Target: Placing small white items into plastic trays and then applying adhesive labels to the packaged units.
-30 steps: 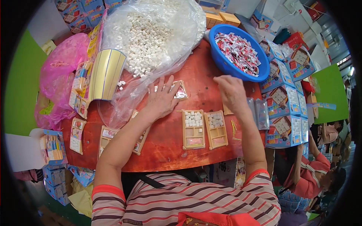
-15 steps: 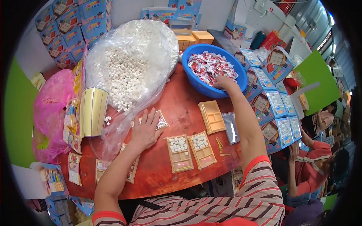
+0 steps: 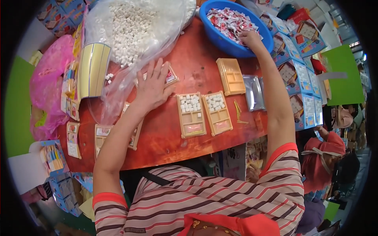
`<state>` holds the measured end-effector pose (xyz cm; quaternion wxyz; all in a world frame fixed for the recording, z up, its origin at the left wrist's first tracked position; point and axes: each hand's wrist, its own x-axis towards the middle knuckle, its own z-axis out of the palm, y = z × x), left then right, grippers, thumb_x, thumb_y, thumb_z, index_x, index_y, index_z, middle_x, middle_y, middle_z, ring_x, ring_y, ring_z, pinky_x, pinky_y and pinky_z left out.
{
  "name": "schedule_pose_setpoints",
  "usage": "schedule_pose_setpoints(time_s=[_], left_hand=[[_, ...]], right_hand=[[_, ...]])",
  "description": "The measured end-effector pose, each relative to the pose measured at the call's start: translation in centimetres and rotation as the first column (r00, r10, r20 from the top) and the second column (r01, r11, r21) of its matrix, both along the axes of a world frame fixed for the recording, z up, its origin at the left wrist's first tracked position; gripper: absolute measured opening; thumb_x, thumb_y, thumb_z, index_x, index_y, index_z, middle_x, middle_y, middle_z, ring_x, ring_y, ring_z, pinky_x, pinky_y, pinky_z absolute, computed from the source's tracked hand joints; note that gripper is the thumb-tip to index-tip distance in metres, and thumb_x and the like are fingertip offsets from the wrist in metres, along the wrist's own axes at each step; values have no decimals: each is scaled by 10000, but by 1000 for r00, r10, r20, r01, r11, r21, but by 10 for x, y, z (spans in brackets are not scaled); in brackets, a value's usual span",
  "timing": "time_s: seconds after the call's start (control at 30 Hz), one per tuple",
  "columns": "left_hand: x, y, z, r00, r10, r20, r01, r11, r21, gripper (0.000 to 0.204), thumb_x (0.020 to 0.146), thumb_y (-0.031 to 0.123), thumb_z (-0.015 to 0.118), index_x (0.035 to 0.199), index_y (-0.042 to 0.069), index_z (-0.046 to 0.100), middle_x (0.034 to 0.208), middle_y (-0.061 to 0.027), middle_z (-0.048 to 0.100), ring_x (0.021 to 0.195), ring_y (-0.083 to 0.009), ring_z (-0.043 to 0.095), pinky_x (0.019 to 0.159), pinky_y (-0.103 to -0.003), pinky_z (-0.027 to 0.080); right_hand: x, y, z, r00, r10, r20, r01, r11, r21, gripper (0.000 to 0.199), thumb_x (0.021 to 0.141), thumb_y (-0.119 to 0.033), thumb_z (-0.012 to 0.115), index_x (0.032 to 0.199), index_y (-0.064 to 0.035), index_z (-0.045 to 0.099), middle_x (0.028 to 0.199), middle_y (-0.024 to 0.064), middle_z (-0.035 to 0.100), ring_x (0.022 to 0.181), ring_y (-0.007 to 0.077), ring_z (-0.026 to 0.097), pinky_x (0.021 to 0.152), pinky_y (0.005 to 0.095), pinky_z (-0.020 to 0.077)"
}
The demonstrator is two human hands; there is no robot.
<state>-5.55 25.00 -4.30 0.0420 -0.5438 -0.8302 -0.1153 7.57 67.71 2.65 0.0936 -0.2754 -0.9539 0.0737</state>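
Observation:
My left hand (image 3: pixel 152 87) lies flat with fingers spread, partly covering a tan tray with a red-and-white packet (image 3: pixel 170 76) on it. My right hand (image 3: pixel 251 38) reaches into a blue plastic basin (image 3: pixel 215 36) heaped with small red-and-white sachets (image 3: pixel 226 21). Its fingers are curled together among the sachets; what they hold, if anything, is hidden. Between my arms, two compartment trays (image 3: pixel 192 131) (image 3: pixel 221 125) lie side by side, each with white cubes in the upper section and something pink in a lower one. Empty tan trays (image 3: pixel 229 67) are stacked beyond them.
A clear plastic bag of white cubes (image 3: pixel 132 29) spreads over the back left. Thin yellow sticks (image 3: pixel 238 111) and silvery flat packs (image 3: pixel 254 92) lie right of the trays. Blue printed boxes (image 3: pixel 301 76) line the right edge; a pink bag (image 3: pixel 51 86) sits left. A person (image 3: pixel 323 153) is at the right.
The view has tilted, so the table and its contents appear higher in the picture. My left hand stays over the same tray, and my right hand is still in the basin among the sachets.

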Motion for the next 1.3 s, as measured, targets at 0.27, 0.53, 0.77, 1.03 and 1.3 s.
schedule_pose_setpoints(time_s=[0.27, 0.53, 0.77, 1.03, 1.3], left_hand=[[80, -13, 23, 862, -476, 177, 498, 859, -116, 869, 812, 434, 677, 1536, 170, 274, 1601, -169, 206, 1482, -405, 157, 1122, -662, 201], [75, -15, 20, 825, -565, 15, 555, 806, -205, 841, 687, 256, 783, 1444, 192, 422, 1534, -157, 343, 1384, -400, 361, 1060, -594, 329], [71, -38, 41, 875, -468, -126, 426, 866, -262, 645, 708, 213, 726, 1299, 65, 513, 1340, -168, 512, 1288, -371, 457, 1060, -552, 327], [72, -58, 36, 875, -483, 25, 481, 862, -161, 656, 672, 126, 659, 1299, 18, 498, 1167, -142, 558, 1142, -299, 521, 966, -462, 378], [71, -70, 30, 894, -447, 44, 448, 893, -43, 654, 641, 136, 660, 1265, 6, 511, 1087, -141, 545, 1050, -293, 524, 906, -424, 388]], right_hand=[[26, -17, -1, 962, -154, -226, 69, 937, -343, 256, 802, -58, 658, 1045, -38, 736, 831, 39, 685, 669, 117, 600, 596, 265, 474], [50, -84, 24, 707, -390, -590, -211, 680, -702, 236, 841, -71, 643, 1074, -48, 670, 849, 72, 679, 644, 97, 585, 518, 237, 425], [59, -191, -8, 770, -465, -438, -376, 223, -899, 203, 884, -64, 646, 1084, -39, 631, 844, 40, 661, 638, 84, 580, 512, 226, 428], [54, -258, -64, 907, -264, -326, -327, 43, -944, 231, 879, 0, 618, 1109, -22, 621, 1004, 53, 646, 837, 108, 642, 709, 231, 520], [41, -272, -84, 914, 107, -391, -395, 456, -798, 332, 849, 61, 550, 1174, 12, 600, 1081, 93, 631, 978, 189, 654, 813, 305, 530]])
